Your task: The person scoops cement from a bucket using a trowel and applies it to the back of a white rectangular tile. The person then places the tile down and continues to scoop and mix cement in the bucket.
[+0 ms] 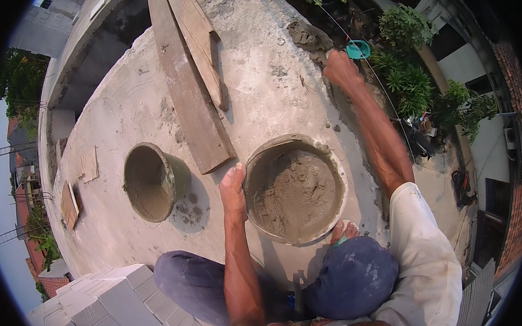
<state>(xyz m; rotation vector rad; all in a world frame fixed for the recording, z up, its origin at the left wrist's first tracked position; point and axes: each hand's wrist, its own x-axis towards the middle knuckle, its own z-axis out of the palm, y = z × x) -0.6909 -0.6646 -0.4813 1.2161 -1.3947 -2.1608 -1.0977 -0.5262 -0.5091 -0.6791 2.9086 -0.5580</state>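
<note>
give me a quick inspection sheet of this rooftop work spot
surface: rough concrete slab, mortar-stained
job's things: big bucket with grey mortar; smaller bucket tipped on its side; mortar lump at the slab edge
clutter: two planks; grey blocks stacked lower left
grippers: left hand rests on the big bucket's rim; right hand reaches to the edge by a teal tool, grip unclear
cables: thin line running past the edge
surroundings: plants, rooftops and yard far below
</note>
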